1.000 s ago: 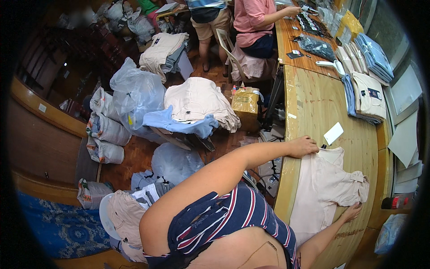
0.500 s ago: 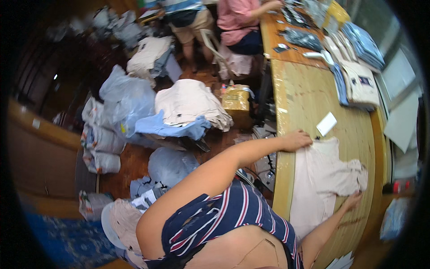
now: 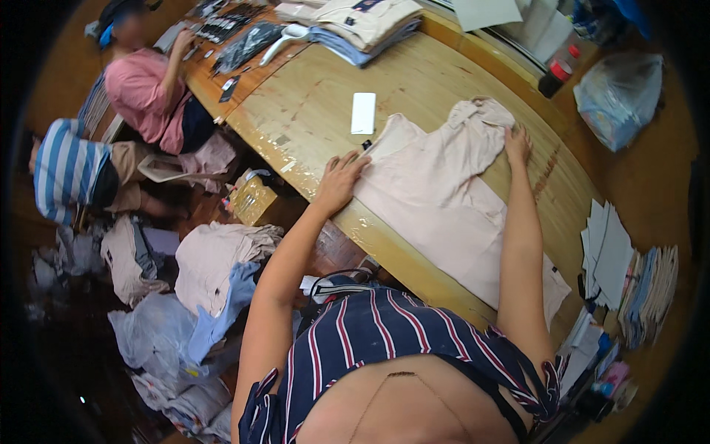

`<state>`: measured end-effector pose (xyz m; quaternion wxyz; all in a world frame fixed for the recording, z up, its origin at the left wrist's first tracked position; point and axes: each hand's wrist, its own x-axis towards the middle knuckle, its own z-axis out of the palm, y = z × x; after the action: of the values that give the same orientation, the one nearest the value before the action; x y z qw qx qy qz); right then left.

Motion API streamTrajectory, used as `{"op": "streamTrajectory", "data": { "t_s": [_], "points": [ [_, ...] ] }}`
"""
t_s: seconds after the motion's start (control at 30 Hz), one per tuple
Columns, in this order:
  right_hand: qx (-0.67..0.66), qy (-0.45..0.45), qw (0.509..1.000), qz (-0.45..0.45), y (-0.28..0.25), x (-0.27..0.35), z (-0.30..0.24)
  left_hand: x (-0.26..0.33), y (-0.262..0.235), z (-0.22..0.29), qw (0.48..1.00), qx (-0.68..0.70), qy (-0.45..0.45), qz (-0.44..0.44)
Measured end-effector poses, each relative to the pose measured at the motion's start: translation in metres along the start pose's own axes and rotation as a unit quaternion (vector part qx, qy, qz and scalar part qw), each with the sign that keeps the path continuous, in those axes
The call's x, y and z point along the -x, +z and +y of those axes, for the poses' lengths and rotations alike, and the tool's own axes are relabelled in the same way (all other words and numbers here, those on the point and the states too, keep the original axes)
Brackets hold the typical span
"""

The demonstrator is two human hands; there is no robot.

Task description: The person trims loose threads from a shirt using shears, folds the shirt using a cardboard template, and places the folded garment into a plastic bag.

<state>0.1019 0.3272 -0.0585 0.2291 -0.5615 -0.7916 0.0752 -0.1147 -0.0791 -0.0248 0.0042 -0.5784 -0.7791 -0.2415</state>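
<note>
A pale pink shirt (image 3: 444, 214) lies spread across the wooden table (image 3: 325, 89), its sleeve folded loosely over the body. At its left edge, beside a small dark tag, my left hand (image 3: 342, 180) has its fingers bent onto the cloth. My right hand (image 3: 519, 146) has closed its fingers at the sleeve's outer edge, and part of that grip is hidden. Just beyond the left hand is a white rectangular card (image 3: 363, 113), apart from the shirt. The shirt's near end reaches past my right forearm.
Folded clothes (image 3: 366, 26) and a white handheld tool (image 3: 283, 43) lie at the table's far end. A person in pink (image 3: 144, 92) sits there. Card sheets (image 3: 608, 248) and stacked cloth (image 3: 651, 292) are at right. Garment piles (image 3: 214, 259) and a taped box (image 3: 253, 200) stand left.
My view has swung to the right, so the table now fills the middle. Both hands stay at the shirt, the left at its edge and the right at the sleeve.
</note>
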Motion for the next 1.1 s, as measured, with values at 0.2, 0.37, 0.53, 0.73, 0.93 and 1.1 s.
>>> {"op": "streamTrajectory", "data": {
  "t_s": [0.2, 0.37, 0.53, 0.73, 0.93, 1.1],
  "points": [
    [-0.057, 0.149, 0.982, -0.098, 0.002, -0.035, -0.027, 0.001, 0.0, -0.002, 1.0, 0.015, -0.008, 0.006],
    [-0.063, 0.011, 0.99, -0.123, -0.014, -0.046, -0.074, -0.001, 0.003, -0.002, 1.0, 0.027, -0.014, 0.001],
    [-0.408, -0.197, 0.878, -0.155, -0.182, -0.004, -0.101, 0.0, 0.002, -0.002, 1.0, 0.027, -0.007, 0.003],
    [-0.437, -0.263, 0.837, -0.201, -0.241, 0.125, 0.021, 0.004, 0.001, -0.003, 0.998, 0.058, -0.016, 0.012],
    [-0.418, 0.002, 0.889, -0.185, -0.204, 0.237, 0.104, 0.003, 0.003, -0.009, 0.998, 0.054, 0.004, 0.013],
    [-0.395, 0.017, 0.906, -0.152, -0.207, 0.271, 0.129, -0.002, 0.011, -0.016, 0.996, 0.082, 0.032, 0.002]
  ]
}}
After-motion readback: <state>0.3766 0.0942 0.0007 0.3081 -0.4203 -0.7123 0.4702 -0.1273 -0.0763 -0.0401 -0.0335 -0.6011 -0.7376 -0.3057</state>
